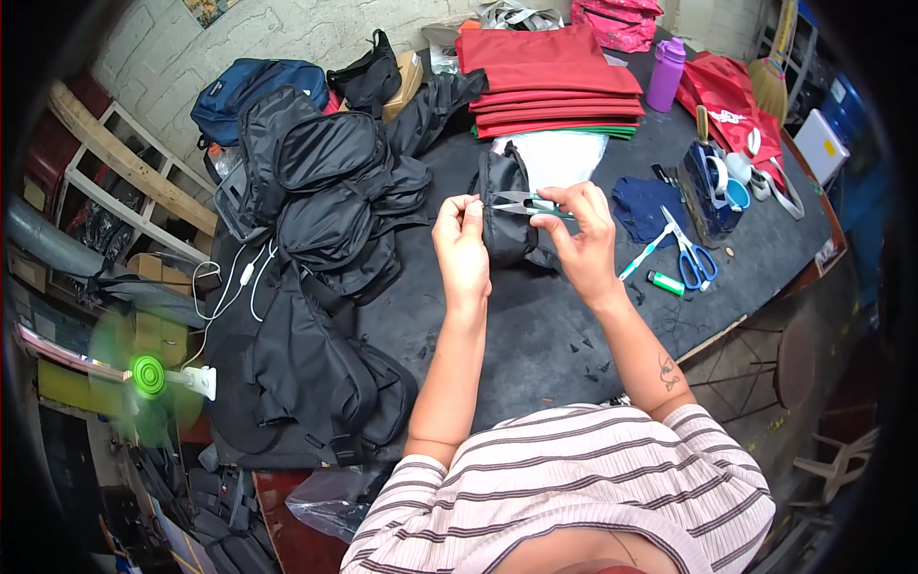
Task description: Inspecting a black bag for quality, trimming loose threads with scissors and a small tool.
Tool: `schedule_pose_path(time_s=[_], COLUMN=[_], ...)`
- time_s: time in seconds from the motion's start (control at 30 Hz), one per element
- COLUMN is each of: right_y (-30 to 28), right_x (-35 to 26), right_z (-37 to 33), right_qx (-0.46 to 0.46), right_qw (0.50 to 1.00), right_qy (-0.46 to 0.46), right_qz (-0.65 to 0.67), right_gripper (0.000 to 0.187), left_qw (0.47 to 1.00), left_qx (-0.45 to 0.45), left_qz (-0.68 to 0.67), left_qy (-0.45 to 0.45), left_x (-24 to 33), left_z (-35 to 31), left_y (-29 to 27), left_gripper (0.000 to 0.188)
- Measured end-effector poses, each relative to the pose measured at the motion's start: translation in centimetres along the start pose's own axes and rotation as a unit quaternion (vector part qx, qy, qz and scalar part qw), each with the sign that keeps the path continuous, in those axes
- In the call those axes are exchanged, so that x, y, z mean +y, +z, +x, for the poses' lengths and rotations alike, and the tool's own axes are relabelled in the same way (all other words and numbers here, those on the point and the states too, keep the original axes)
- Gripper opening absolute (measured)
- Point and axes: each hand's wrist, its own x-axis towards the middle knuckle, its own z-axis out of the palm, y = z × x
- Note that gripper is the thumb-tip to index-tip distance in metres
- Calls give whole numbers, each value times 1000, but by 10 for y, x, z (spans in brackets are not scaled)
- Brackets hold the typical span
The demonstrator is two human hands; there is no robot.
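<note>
Thread snips (513, 202) with bright pointed blades and a green grip are in my right hand (585, 235). The blades are spread and point left, close to my left fingertips. Thumb and forefinger of my left hand (461, 251) are pinched together; what is between them is too small to make out. Below and between both hands lies a black fabric bag (508, 235), partly covered by the snips and my fingers. Just beyond the bag, a white sheet (564, 158) sits at the foot of a stack of folded red fabric (540, 72).
Black bags (330, 153) pile up on the left of the dark table (516, 335). At right are blue-handled scissors (693, 258), a green lighter (666, 283), a navy cloth (645, 206), a tool holder (712, 201) and a purple bottle (666, 77). A green fan (148, 376) spins at left.
</note>
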Motion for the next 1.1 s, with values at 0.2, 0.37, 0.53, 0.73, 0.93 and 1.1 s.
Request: schedule_pose_path(time_s=[0.2,0.37,0.53,0.73,0.93,1.1], right_y=[15,27,32,26,35,33], right_x=[-2,-1,2,-4,16,10], right_z=[2,2,-1,1,-8,-10], right_qx=[1,-7,-22,-37,-8,-78], right_qw=[999,998,990,999,945,846], right_qy=[-48,-63,28,-37,170,318], right_qz=[-10,-19,135,-4,280,421], right_gripper=[22,21,20,18,17,16], left_qw=[953,936,955,946,989,995], left_qx=[70,84,95,87,37,-25], left_qz=[231,270,176,217,6,-55], left_qy=[185,210,221,225,146,80], left_x=[5,13,5,7,12,20], left_z=[-9,-14,-8,-14,-14,-20], left_y=[2,-1,-6,1,-2,-11], left_gripper=[11,11,10,11,7,15])
